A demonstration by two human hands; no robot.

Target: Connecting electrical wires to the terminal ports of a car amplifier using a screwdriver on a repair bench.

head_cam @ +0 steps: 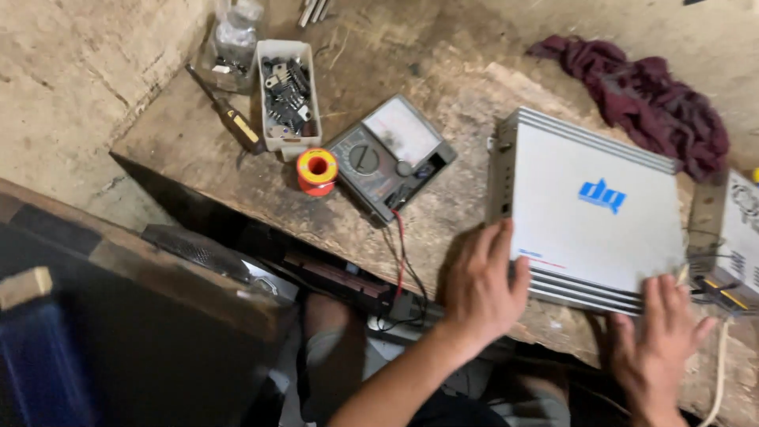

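Resting both palms on the silver amplifier box; my left hand lies flat, fingers spread, on its near-left corner; my right hand lies flat and spread on its near-right edge; neither grips anything. Box sits just ahead of both hands, long axis running left to right, slightly skewed; left hand covers more of the lid. Counter is rough, worn board. Left of the box: analog multimeter with red and black leads trailing off the near edge; orange solder spool touching-close beside it; white tray of metal parts; screwdriver. Maroon rag behind; second unit with wiring at right.
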